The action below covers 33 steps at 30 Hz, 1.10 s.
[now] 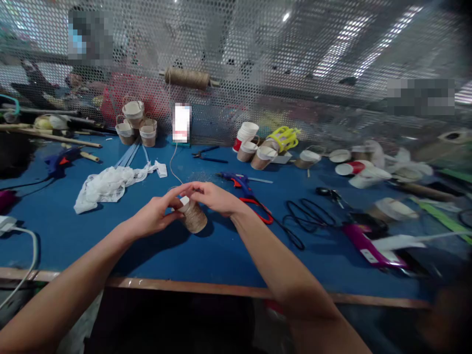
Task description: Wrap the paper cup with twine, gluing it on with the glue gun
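Observation:
Between my hands is a paper cup wrapped in brown twine (195, 220), tilted on its side with its white opening toward my left hand. My left hand (165, 209) grips the rim, thumb low and fingers across the top. Curled over the cup's upper side, my right hand (211, 194) has its fingertips meeting those of the left at the rim. A thin pale strand (173, 164) runs up from the fingers toward the back panel. Above it hangs a spool of twine (188, 78). Both sets of fingertips partly hide the rim.
Lace (110, 184) lies left on the blue table (158, 255). Pliers (210, 156), a blue glue gun (239, 182) and red-handled scissors (263, 211) lie beyond and right. Twine-wrapped cups (133, 115) are stacked behind. A black cable (308, 219) and purple tool (372, 246) occupy the right.

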Each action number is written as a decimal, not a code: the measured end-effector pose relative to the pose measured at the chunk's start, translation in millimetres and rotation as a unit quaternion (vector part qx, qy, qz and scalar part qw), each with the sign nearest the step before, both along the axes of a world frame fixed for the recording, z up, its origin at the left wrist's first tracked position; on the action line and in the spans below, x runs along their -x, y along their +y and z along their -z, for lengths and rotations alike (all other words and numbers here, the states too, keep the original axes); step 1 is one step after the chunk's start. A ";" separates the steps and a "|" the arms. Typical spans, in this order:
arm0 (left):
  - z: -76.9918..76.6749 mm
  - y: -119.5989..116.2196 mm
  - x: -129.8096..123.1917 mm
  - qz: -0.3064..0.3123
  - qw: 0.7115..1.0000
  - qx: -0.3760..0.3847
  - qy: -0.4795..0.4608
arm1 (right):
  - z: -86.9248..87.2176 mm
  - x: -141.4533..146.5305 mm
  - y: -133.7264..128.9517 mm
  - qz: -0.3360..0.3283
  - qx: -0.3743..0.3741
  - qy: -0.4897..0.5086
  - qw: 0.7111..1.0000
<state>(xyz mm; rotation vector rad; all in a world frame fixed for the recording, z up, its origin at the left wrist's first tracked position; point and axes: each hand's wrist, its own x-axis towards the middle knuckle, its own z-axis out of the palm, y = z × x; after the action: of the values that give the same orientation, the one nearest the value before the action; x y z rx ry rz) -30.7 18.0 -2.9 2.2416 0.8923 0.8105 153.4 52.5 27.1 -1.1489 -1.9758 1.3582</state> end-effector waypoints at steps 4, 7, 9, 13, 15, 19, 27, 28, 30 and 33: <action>-1.5 -0.7 0.2 0.010 1.000 0.027 -0.012 | 5.0 -1.1 -2.7 0.047 0.015 0.080 0.996; -0.6 -1.3 0.0 0.026 0.996 0.068 -0.058 | 3.8 -5.8 -9.2 0.078 0.030 0.130 0.988; -0.4 -1.7 -0.5 0.037 0.986 0.116 -0.111 | 1.8 -8.9 -15.1 0.097 0.051 0.175 0.978; -3.4 -2.6 -1.9 0.071 0.951 0.207 -0.217 | -1.5 -14.9 -28.4 0.133 0.054 0.226 0.964; -5.7 -3.2 -2.4 0.080 0.940 0.227 -0.241 | -2.1 -17.3 -35.1 0.145 0.033 0.230 0.962; -8.3 -4.3 -2.7 0.092 0.931 0.246 -0.252 | -0.3 -19.5 -44.6 0.149 0.005 0.240 0.959; -9.1 -6.7 -0.6 0.096 0.929 0.246 -0.260 | 10.6 -17.3 -45.1 0.194 0.056 0.252 0.947; -9.6 -7.3 -0.2 0.094 0.930 0.246 -0.256 | 11.4 -17.0 -45.4 0.194 0.059 0.254 0.946; -10.5 -8.5 0.6 0.090 0.932 0.246 -0.251 | 12.6 -16.5 -46.4 0.197 0.063 0.258 0.944; -11.7 -10.3 1.1 0.093 0.932 0.244 -0.251 | 13.2 -15.7 -47.8 0.196 0.071 0.265 0.942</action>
<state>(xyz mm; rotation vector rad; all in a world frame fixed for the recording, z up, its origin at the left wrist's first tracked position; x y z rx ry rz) -31.7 7.7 8.8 1.5540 0.5455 0.8986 169.1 4.7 13.9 -1.0283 -1.2153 1.4181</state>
